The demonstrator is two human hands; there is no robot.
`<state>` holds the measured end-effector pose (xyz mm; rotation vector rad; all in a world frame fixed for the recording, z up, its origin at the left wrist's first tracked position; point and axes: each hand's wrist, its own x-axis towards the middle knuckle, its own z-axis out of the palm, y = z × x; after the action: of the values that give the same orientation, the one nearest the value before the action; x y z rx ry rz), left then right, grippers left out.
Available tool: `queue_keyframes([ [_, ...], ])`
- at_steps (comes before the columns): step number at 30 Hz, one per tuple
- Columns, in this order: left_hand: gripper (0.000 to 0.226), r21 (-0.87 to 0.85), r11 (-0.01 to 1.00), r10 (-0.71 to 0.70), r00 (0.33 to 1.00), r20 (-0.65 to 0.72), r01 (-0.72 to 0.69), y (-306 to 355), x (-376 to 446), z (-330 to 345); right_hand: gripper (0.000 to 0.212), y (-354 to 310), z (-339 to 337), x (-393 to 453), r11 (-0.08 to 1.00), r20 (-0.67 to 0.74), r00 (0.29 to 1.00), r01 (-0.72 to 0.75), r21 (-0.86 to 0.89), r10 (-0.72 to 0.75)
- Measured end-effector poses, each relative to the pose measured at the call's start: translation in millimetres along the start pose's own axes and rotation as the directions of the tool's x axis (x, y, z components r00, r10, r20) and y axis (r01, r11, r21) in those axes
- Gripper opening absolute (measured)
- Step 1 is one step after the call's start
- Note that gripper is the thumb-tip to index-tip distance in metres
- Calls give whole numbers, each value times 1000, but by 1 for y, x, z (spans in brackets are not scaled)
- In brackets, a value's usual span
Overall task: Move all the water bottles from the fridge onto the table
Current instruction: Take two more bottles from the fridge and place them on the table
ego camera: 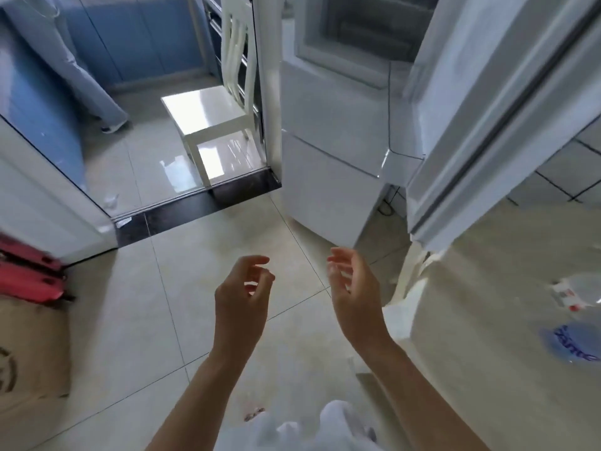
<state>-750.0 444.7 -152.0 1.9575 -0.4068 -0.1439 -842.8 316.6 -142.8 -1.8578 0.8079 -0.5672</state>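
Lying on its side near the right edge of the table [471,320], a clear water bottle [582,288] with a red-and-white label is the only bottle in view; it is blurred. Just below it on the same surface sits a round blue disc with dark lettering [572,345], apart from the bottle. The table is pale and fills the lower right of the view.

Above the table, the white fridge [331,151] stands with its upper door [487,102] swung wide open toward the camera, the door's edge reaching down over the table's far corner. The open upper compartment is dim and its contents cannot be made out.

Both hands hang empty over the tiled floor [162,304] in front of the fridge. The left hand [242,301] has its fingers loosely curled and parted, holding nothing; the right hand [353,288], just beside the table's corner, is likewise open with fingers relaxed.

Left of the fridge, a doorway with a dark threshold [201,206] leads to a room where a white chair [214,122] stands close to the door frame. Farther left in that room a person's trouser leg [87,79] shows. At the near left lie a red case [29,275] and a cardboard box [32,353].
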Motion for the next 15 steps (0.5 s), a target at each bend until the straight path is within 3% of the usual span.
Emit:
queue_keyframes([
  [7,15,-1,1000,-21,1000,5,21,-38,96,-79,31,-46,89,43,1000,-6,1000,-1,-11,1],
  [15,13,-24,998,60,997,53,-59,-45,203,-64,19,-57,116,121,998,-100,995,-8,-59,2],
])
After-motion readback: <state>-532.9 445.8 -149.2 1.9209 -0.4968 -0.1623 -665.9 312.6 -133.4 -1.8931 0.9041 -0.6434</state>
